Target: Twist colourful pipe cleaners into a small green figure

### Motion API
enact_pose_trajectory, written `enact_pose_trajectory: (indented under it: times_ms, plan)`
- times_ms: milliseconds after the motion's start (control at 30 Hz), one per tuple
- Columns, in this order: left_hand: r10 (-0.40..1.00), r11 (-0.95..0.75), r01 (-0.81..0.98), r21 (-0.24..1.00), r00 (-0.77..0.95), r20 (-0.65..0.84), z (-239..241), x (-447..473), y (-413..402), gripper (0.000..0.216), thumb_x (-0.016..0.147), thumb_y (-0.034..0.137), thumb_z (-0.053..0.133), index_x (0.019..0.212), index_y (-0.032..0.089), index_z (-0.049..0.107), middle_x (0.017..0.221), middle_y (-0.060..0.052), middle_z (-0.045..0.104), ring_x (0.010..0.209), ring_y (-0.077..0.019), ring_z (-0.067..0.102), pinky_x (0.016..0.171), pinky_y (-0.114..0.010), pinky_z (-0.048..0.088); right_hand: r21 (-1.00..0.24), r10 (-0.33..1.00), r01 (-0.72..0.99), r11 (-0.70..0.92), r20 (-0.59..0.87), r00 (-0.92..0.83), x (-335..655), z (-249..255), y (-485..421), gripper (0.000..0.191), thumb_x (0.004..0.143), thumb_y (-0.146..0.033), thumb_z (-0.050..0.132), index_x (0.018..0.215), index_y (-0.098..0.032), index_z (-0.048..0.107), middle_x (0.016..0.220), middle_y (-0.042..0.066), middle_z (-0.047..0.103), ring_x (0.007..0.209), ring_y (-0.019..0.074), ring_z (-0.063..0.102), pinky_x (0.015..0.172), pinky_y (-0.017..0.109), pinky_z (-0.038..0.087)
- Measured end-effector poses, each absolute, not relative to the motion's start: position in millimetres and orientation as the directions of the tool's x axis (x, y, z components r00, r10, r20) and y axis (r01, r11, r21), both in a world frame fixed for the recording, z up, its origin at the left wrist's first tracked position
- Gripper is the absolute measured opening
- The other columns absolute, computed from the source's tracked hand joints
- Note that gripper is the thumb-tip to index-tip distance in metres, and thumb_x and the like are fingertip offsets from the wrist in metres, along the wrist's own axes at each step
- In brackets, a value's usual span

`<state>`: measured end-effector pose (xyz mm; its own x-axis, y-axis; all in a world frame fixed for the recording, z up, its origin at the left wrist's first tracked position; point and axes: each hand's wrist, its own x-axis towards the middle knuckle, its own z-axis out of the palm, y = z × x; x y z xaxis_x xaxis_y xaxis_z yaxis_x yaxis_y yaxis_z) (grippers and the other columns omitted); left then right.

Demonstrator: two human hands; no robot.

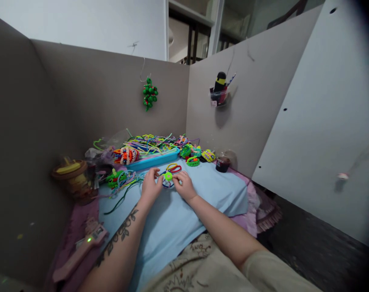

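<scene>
My left hand [150, 185] and my right hand [184, 185] meet over a light blue cloth [202, 194], fingers curled around a small bright green piece [168, 176] with coloured cords looping from it. Both hands pinch this piece from either side. Red and yellow cord loops [173, 167] lie just beyond it. Loose cords [123, 182] trail left of my left hand.
A blue tray [154, 161] heaped with coloured cords stands behind, with woven figures [128, 155] and bracelets [193, 161] around it. A dark cup [223, 164] is at the right, a spool [69, 169] and a pink tool [87, 243] at the left. Cardboard walls enclose the table.
</scene>
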<state>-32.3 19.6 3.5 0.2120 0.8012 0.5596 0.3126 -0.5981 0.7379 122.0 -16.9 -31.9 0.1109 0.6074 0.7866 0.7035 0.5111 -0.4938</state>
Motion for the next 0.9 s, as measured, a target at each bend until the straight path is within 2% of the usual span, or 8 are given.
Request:
enact_pose_trajectory:
  times_ms: [100, 233, 367, 500, 600, 700, 900]
  plan:
    - [0.837, -0.544, 0.288, 0.788, 0.251, 0.486, 3.8, -32.2, 15.9, 0.033, 0.068, 0.027, 0.061, 0.100, 0.023, 0.057, 0.072, -0.001, 0.062, 0.063, -0.0174, 0.054, 0.065, -0.028, 0.038, -0.506, 0.584, 0.706, 0.496, 0.796, 0.159, 122.1, -29.8, -18.1, 0.016, 0.079, -0.016, 0.048, 0.073, -0.020, 0.063, 0.065, 0.002, 0.056, 0.069, 0.0172, 0.049, 0.071, 0.032, 0.040]
    - [0.821, -0.557, 0.276, 0.784, 0.325, 0.469, -1.5, -26.7, 9.1, 0.041, 0.066, 0.026, 0.064, 0.106, 0.026, 0.058, 0.079, -0.002, 0.066, 0.066, -0.0173, 0.057, 0.065, -0.027, 0.039, -0.480, 0.575, 0.722, 0.498, 0.806, 0.139, 121.8, -32.2, -17.3, 0.015, 0.079, -0.016, 0.048, 0.075, -0.020, 0.062, 0.067, 0.002, 0.056, 0.071, 0.0172, 0.050, 0.073, 0.032, 0.040]
    - [0.806, -0.580, 0.282, 0.765, 0.338, 0.486, -2.9, -22.0, 7.0, 0.034, 0.071, 0.028, 0.059, 0.104, 0.023, 0.060, 0.083, -0.002, 0.066, 0.068, -0.0154, 0.057, 0.065, -0.026, 0.041, -0.441, 0.570, 0.742, 0.505, 0.816, 0.096, 120.9, -34.6, -16.1, 0.014, 0.078, -0.015, 0.049, 0.077, -0.019, 0.062, 0.069, 0.003, 0.058, 0.074, 0.0174, 0.051, 0.074, 0.032, 0.040]
    - [0.878, -0.409, 0.107, 0.906, 0.317, 0.359, 1.7, -21.5, 11.1, 0.036, 0.072, 0.032, 0.056, 0.104, 0.015, 0.057, 0.067, -0.001, 0.062, 0.059, -0.0130, 0.055, 0.055, -0.022, 0.040, -0.413, 0.562, 0.760, 0.502, 0.823, 0.076, 120.7, -33.8, -17.6, 0.015, 0.080, -0.016, 0.048, 0.079, -0.019, 0.062, 0.074, 0.004, 0.060, 0.077, 0.0179, 0.051, 0.077, 0.033, 0.040]
    - [0.902, -0.314, 0.026, 0.949, 0.320, 0.290, 3.6, -22.4, 13.8, 0.043, 0.067, 0.031, 0.061, 0.106, 0.015, 0.052, 0.054, 0.004, 0.055, 0.048, -0.0096, 0.048, 0.048, -0.019, 0.036, -0.376, 0.556, 0.786, 0.490, 0.830, 0.050, 119.9, -33.0, -19.9, 0.014, 0.081, -0.016, 0.048, 0.086, -0.019, 0.061, 0.082, 0.005, 0.062, 0.082, 0.0189, 0.051, 0.079, 0.035, 0.039]
    - [0.930, -0.246, -0.007, 0.969, 0.281, 0.238, 3.7, -23.1, 14.3, 0.044, 0.065, 0.032, 0.064, 0.103, 0.015, 0.049, 0.053, 0.006, 0.054, 0.044, -0.0072, 0.044, 0.044, -0.017, 0.033, -0.329, 0.549, 0.826, 0.458, 0.835, 0.029, 118.3, -32.9, -21.4, 0.014, 0.081, -0.018, 0.050, 0.091, -0.019, 0.060, 0.085, 0.006, 0.063, 0.084, 0.0196, 0.051, 0.079, 0.035, 0.037]
    - [0.944, -0.180, -0.031, 0.983, 0.274, 0.181, 3.5, -24.0, 14.9, 0.044, 0.063, 0.031, 0.066, 0.099, 0.016, 0.046, 0.054, 0.006, 0.054, 0.044, -0.0068, 0.046, 0.044, -0.017, 0.032, -0.204, 0.554, 0.891, 0.406, 0.830, -0.062, 116.9, -33.0, -21.5, 0.012, 0.084, -0.021, 0.050, 0.084, -0.020, 0.062, 0.078, 0.005, 0.061, 0.082, 0.0196, 0.049, 0.076, 0.034, 0.035]
